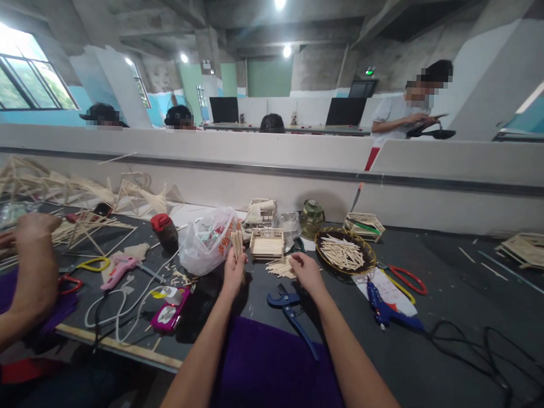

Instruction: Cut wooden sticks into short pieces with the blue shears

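Note:
My left hand [234,271] is closed around a bundle of short wooden sticks [237,243], which stand roughly upright in the fist. Over the right side of a small heap of loose sticks [278,267] is my right hand [306,270], its fingers curled together; whatever they pinch is too small to make out. Just beyond the heap sits a small tray-like frame built of sticks [267,244]. A blue ratchet cutter [292,315] lies on the dark table below my right hand. To the right, a round basket [373,262] holds many more sticks.
At right lie a blue glue gun [387,306] with its cable and red-handled scissors [407,280]. Leftward are a white plastic bag [208,240], a lidded jar [164,233], a pink glue gun [119,272] and a magenta box [172,310]. A co-worker's arm [35,273] reaches in at far left.

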`<action>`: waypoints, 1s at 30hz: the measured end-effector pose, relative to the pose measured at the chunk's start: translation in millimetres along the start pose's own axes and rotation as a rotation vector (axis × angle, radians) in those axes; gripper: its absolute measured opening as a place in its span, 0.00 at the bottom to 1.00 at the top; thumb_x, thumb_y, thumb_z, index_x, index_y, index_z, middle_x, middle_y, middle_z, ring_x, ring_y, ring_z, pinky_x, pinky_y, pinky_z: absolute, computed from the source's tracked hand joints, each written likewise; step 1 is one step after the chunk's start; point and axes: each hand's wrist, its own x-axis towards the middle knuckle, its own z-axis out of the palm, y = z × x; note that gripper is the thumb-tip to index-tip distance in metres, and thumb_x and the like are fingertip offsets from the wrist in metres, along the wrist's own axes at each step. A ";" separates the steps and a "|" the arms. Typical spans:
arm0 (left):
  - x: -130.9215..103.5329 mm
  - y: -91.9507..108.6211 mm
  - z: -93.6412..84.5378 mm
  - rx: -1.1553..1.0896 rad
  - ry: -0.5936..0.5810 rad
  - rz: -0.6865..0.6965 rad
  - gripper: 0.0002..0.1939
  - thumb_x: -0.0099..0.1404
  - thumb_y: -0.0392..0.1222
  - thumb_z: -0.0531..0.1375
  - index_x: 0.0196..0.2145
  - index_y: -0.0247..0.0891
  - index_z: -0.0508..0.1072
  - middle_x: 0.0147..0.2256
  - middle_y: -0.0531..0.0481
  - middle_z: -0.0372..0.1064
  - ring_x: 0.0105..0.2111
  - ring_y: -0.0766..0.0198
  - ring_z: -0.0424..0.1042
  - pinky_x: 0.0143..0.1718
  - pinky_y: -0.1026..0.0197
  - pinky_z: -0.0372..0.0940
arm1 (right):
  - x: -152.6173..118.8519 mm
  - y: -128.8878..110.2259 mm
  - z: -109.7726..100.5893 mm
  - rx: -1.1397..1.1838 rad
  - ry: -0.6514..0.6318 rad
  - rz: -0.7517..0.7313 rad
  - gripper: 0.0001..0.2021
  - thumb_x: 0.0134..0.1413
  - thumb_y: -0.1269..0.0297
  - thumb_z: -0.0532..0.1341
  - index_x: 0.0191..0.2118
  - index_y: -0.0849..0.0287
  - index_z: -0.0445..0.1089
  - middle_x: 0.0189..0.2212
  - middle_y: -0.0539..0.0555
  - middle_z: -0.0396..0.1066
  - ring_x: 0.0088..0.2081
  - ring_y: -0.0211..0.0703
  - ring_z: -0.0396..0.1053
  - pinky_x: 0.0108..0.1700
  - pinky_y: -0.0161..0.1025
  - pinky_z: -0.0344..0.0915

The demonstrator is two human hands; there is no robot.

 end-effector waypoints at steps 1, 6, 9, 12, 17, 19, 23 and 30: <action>-7.0 -7.0 0.5 0.016 0.014 -0.018 0.16 0.61 0.50 0.58 0.41 0.36 0.67 0.28 0.53 0.63 0.27 0.68 0.64 0.31 0.65 0.63 | 10.8 -1.2 3.0 -0.001 0.004 0.012 0.15 0.56 0.58 0.53 0.44 0.60 0.68 0.38 0.55 0.74 0.30 0.39 0.74 0.27 0.32 0.64; -29.8 -21.7 5.0 0.061 0.241 -0.031 0.14 0.64 0.51 0.54 0.39 0.37 0.65 0.29 0.53 0.63 0.27 0.68 0.65 0.30 0.65 0.63 | 53.0 -9.3 16.5 -0.035 -0.008 0.061 0.21 0.51 0.55 0.59 0.48 0.63 0.66 0.32 0.55 0.74 0.29 0.40 0.71 0.27 0.32 0.63; -34.5 -16.7 7.8 0.110 0.302 -0.005 0.13 0.65 0.51 0.53 0.39 0.37 0.65 0.29 0.53 0.62 0.27 0.67 0.65 0.31 0.65 0.63 | 63.7 -14.9 25.2 -0.045 -0.018 0.078 0.23 0.45 0.59 0.64 0.48 0.61 0.66 0.31 0.53 0.74 0.28 0.40 0.71 0.29 0.32 0.63; -35.9 -12.0 9.5 0.149 0.328 0.010 0.14 0.65 0.51 0.53 0.39 0.37 0.65 0.30 0.52 0.64 0.27 0.67 0.65 0.32 0.64 0.63 | 64.5 -20.6 36.6 -0.005 -0.014 0.091 0.25 0.45 0.62 0.62 0.51 0.59 0.63 0.33 0.53 0.73 0.27 0.39 0.70 0.28 0.33 0.64; -35.6 -9.3 9.9 0.202 0.352 -0.003 0.13 0.66 0.50 0.52 0.39 0.37 0.65 0.31 0.51 0.64 0.26 0.67 0.65 0.33 0.63 0.63 | 57.9 -29.0 64.4 0.157 -0.064 0.107 0.27 0.47 0.59 0.61 0.53 0.59 0.60 0.34 0.53 0.72 0.22 0.38 0.69 0.21 0.33 0.65; -35.0 -9.4 9.0 0.235 0.342 -0.006 0.12 0.66 0.49 0.51 0.39 0.37 0.65 0.31 0.51 0.64 0.27 0.66 0.65 0.34 0.63 0.62 | 56.7 -31.0 77.1 0.231 -0.090 0.114 0.25 0.46 0.59 0.61 0.52 0.59 0.60 0.33 0.52 0.71 0.22 0.38 0.70 0.19 0.33 0.66; -33.7 -11.5 6.5 0.277 0.328 -0.009 0.13 0.67 0.50 0.50 0.39 0.38 0.64 0.30 0.51 0.65 0.27 0.65 0.66 0.34 0.62 0.62 | 58.8 -31.4 96.9 0.344 -0.102 0.119 0.17 0.46 0.63 0.60 0.44 0.58 0.62 0.29 0.49 0.70 0.24 0.37 0.70 0.20 0.33 0.69; -33.2 -12.2 6.0 0.302 0.316 -0.012 0.11 0.66 0.49 0.51 0.39 0.38 0.63 0.29 0.52 0.64 0.27 0.65 0.66 0.33 0.63 0.61 | 53.3 -22.1 91.8 0.326 -0.050 0.069 0.21 0.42 0.69 0.59 0.46 0.57 0.63 0.39 0.52 0.70 0.27 0.36 0.71 0.25 0.33 0.70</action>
